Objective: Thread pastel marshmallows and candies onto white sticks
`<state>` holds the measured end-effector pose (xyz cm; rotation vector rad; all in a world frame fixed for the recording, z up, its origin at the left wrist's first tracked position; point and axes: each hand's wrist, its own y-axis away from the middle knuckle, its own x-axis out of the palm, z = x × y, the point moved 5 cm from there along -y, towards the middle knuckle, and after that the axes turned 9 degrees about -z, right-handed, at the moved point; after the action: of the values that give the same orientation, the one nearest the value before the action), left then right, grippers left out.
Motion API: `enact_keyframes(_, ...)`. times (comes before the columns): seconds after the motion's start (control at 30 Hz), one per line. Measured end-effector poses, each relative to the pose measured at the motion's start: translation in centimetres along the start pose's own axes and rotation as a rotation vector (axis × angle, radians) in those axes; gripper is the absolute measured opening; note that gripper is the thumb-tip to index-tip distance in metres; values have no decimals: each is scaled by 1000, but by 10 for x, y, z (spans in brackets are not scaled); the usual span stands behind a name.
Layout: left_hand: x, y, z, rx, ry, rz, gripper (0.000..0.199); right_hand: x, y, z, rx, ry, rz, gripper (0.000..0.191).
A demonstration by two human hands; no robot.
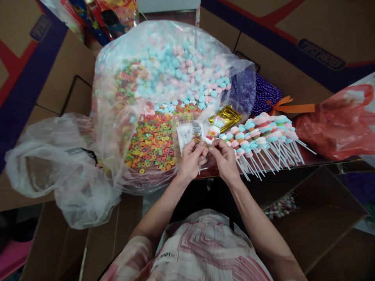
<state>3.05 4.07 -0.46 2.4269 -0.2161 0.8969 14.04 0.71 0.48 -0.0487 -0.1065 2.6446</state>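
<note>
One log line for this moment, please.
left hand, right hand: pinching at clear plastic candy packet | behind packet: shiny gold strips | right: pink-and-blue marshmallow skewers

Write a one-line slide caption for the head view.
Left hand and right hand meet at a small candy packet, between loose ring-shaped sweets and candy skewers.

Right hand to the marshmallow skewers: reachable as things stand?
Likely yes: the marshmallow skewers lie just beside the right hand, with nothing visible between. It looks busy pinching the wrapped candy, though, so it would probably need to let go.
</note>
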Motion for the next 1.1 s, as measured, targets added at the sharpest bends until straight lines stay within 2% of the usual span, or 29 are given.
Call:
enact_keyframes(0.07,1,5,0,-209,24,20,41,-2,1,4,-13,-45,49,21)
enact_keyframes(0.13,1,12,0,-382,30,56,40,-3,2,10,0,-71,168,24)
enact_keyframes(0.2,3,17,1,-437,-14,113,39,-4,3,15,-6,-40,284,25)
enact_keyframes(0.27,2,17,2,-337,-88,138,43,-5,3,20,-92,69,306,21)
enact_keyframes(0.4,-4,15,-1,145,-236,15,43,-5,3,24,-294,288,168,4)
enact_keyframes(0.5,-7,20,-5,423,-418,-57,33,-4,4,25,-292,333,128,6)
enact_keyframes(0.57,-9,21,-7,501,-489,-84,28,-4,4,26,-250,310,141,5)
enact_keyframes(0.6,-10,20,-8,496,-484,-100,26,-4,4,26,-224,292,149,4)
enact_keyframes(0.67,-12,15,-5,381,-388,-128,24,-5,6,24,-183,280,149,8)
enact_keyframes(0.73,-13,8,1,179,-222,-145,25,-6,9,22,-226,323,103,14)
enact_keyframes(0.83,-8,3,6,-64,-31,-159,26,-9,16,26,-499,427,-12,18)
enact_keyframes(0.9,-6,3,5,-137,21,-181,25,-9,22,28,-704,499,-57,25)
enact_keyframes(0.97,-5,5,6,-195,48,-214,23,-9,24,28,-840,590,-66,26)
enact_keyframes(1.1,-2,13,10,-288,101,-236,16,-6,26,29,-968,714,-80,20)
